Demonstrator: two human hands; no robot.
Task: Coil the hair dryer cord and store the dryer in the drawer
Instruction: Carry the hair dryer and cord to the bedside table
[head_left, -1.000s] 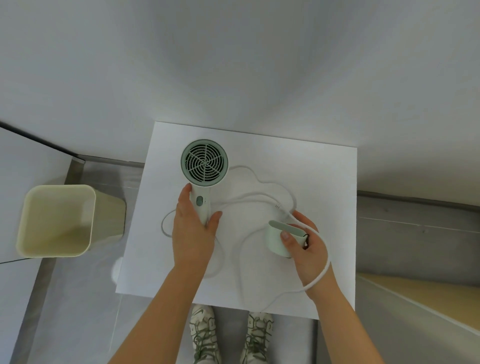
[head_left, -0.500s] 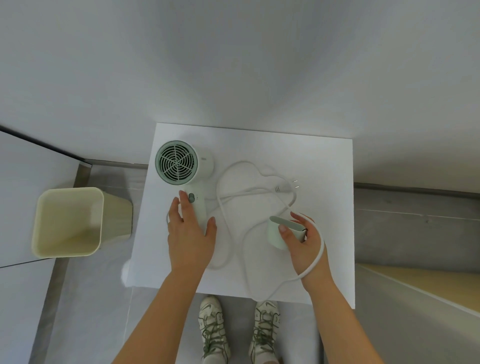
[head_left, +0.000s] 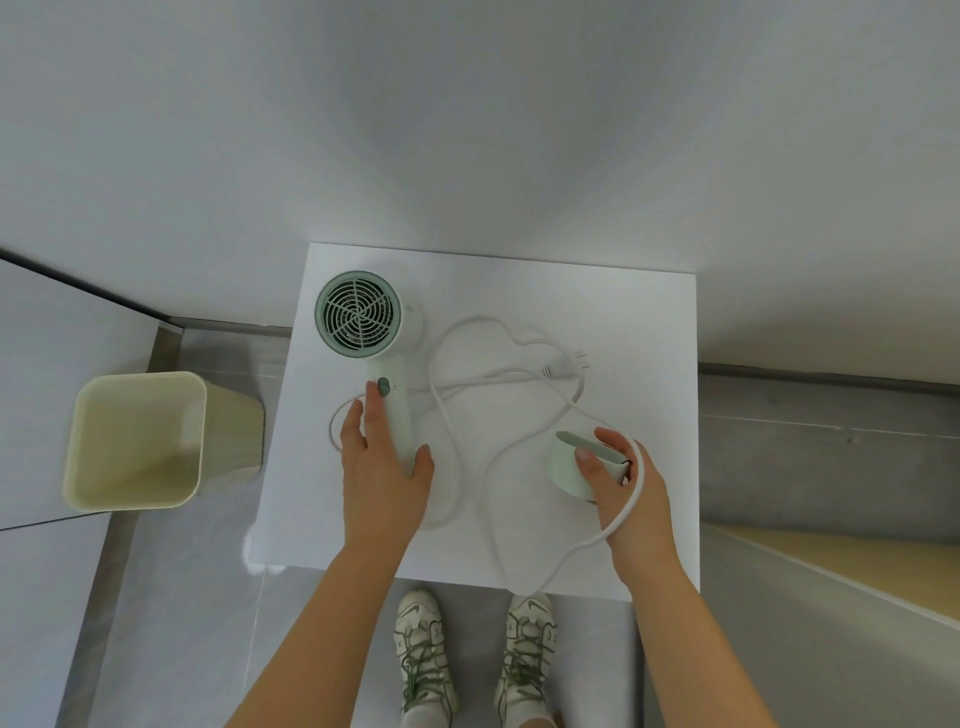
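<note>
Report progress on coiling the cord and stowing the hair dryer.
Done: nothing visible yet. The white cord lies in loose loops on the white tabletop, its plug free. In hand: the left hand rests on the handle of the pale green hair dryer; the right hand pinches a pale green nozzle, cord draped over it. Left: coiling the cord, stowing the dryer; no drawer is in view.

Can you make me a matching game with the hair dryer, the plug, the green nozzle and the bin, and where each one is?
Things:
1 hair dryer
2 plug
3 nozzle
4 bin

Places:
A on the floor beside the table
B pinched in the right hand
C handle under the left hand
D lying loose on the table, no hand on it

Pairs: 1-C, 2-D, 3-B, 4-A
</note>
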